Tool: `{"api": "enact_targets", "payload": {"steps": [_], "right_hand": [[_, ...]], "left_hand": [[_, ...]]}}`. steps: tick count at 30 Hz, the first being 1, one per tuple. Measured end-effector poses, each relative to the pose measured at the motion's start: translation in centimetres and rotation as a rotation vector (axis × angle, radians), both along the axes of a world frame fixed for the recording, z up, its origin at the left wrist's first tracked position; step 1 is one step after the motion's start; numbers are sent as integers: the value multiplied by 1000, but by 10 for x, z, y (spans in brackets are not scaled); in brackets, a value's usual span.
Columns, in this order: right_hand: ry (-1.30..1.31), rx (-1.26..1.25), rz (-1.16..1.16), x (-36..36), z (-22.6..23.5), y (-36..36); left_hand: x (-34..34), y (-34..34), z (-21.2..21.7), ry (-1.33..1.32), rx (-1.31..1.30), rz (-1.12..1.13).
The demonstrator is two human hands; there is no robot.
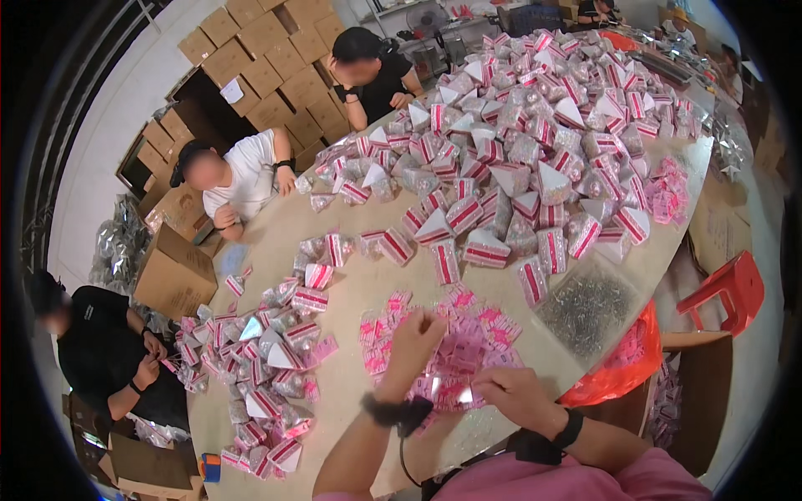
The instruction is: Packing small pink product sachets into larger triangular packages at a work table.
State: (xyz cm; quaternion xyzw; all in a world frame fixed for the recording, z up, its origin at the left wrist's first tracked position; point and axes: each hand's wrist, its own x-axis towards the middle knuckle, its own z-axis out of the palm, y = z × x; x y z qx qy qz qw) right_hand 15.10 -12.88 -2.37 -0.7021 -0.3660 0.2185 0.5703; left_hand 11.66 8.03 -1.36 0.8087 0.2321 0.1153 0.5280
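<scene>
My left hand point(418, 336) is raised over a spread of small pink printed packets point(393, 313), its fingers curled together. To its right, my right hand point(511, 391) is also closed, with thumb and fingertips pressed together. Whatever either hand pinches is too small or hidden to make out. Below and between the hands, a shiny clear-wrapped pink packet point(459, 355) lies among the others and catches the light. Dark bands circle both wrists, and a cable hangs from the left one.
A shallow clear tray of thin metal pieces point(585, 313) sits right of the packets, beside a red plastic bag point(618, 359). Wedge-shaped pink-and-white packages point(501, 179) heap across the far table; a smaller pile point(267, 359) lies left. Co-workers point(242, 179) sit along the left side. A red stool point(723, 292) stands right.
</scene>
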Motion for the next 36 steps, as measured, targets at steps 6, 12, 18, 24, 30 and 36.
{"api": "enact_targets", "payload": {"steps": [6, 12, 18, 24, 30, 36], "right_hand": [[268, -98, -8, 17, -9, -18], [394, -89, -34, 29, -27, -27], [241, -180, -44, 49, -11, -25], [25, 5, 26, 48, 26, -5], [-259, 54, 129, 15, 60, 12], [-418, 97, 183, -8, 63, 20]], "left_hand": [[111, 36, -53, 152, 561, 174], [148, 32, -82, 166, 631, 330], [97, 36, -61, -83, 51, 346], [-23, -29, -13, -281, -522, 307], [-79, -58, -4, -387, -676, 319], [-101, -70, -1, -478, -650, 356]]}}
